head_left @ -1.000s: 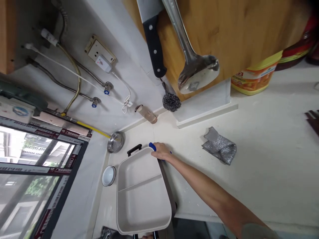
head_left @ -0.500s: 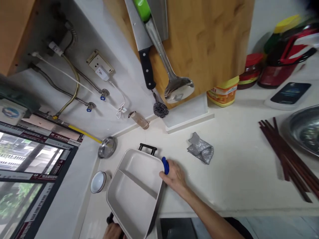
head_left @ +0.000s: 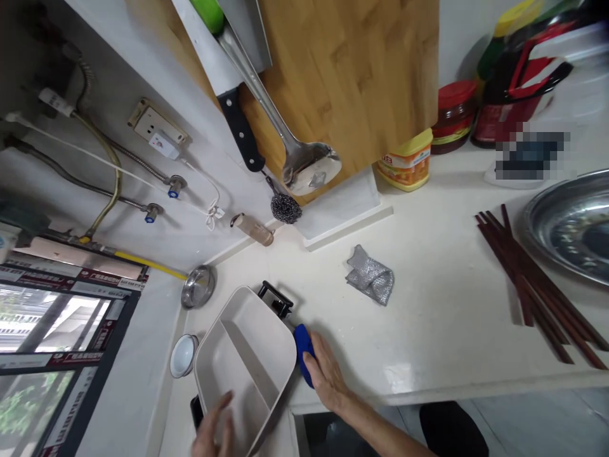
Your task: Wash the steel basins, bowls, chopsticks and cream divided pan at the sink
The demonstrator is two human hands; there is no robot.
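Note:
A pale, rectangular divided pan (head_left: 247, 333) sits on the counter, tilted, with a raised divider across its inside. One black handle (head_left: 275, 298) shows at its far end, part of another at its near left. My right hand (head_left: 328, 374) is closed around a blue sponge-like pad (head_left: 303, 355), which is against or right beside the pan's right outer wall. At the near left, my left hand (head_left: 212, 435) reaches over the pan's rim with its fingers apart and nothing in them. The lower part of that hand is cut off by the frame edge.
A crumpled grey cloth (head_left: 371, 274) lies to the right, then several dark chopsticks (head_left: 533, 285) and a metal basin (head_left: 571, 222). White bowls (head_left: 183, 355) and a small steel bowl (head_left: 198, 287) stand left of the pan. A ladle (head_left: 309, 166) and knife (head_left: 242, 130) hang before a wooden board (head_left: 356, 82).
My left hand has let go of the near handle and come over the pan's rim. The pan has turned slightly. My right hand with the blue pad has moved down along its side.

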